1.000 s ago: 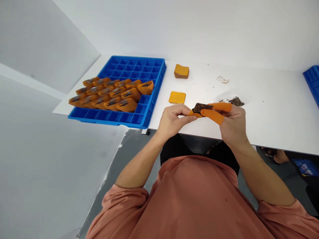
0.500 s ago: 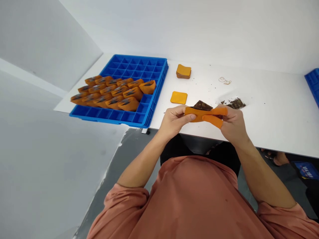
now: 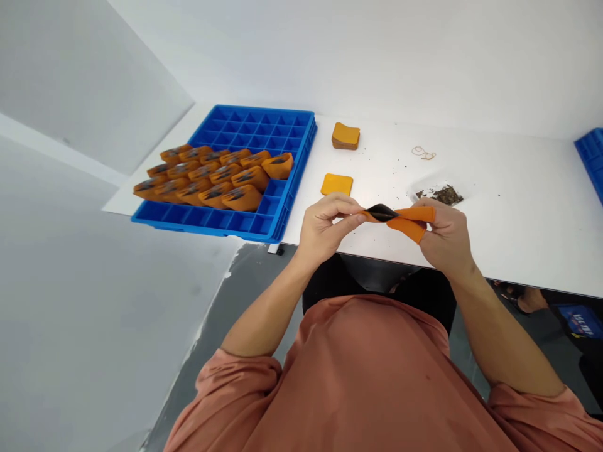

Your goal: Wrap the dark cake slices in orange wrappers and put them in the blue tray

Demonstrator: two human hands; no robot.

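Both hands meet over the near edge of the white table. My left hand pinches one end of a small orange pouch with a dark filling. My right hand, with orange covers on its thumb and forefinger, pinches the other end. The pouch is held in the air, a little above the table's edge. A single flat orange square lies on the table just beyond my left hand. A small stack of the same orange squares sits further back.
A blue compartment tray stands at the left with several filled orange pouches in its near rows. A small pile of dark loose bits lies beyond my right hand. Rubber bands lie farther back. Another blue tray's corner shows at the right edge.
The dark piece that stuck up from the orange pouch now sits lower inside it, and the pouch looks pressed flatter between both hands. The hands stayed in place.
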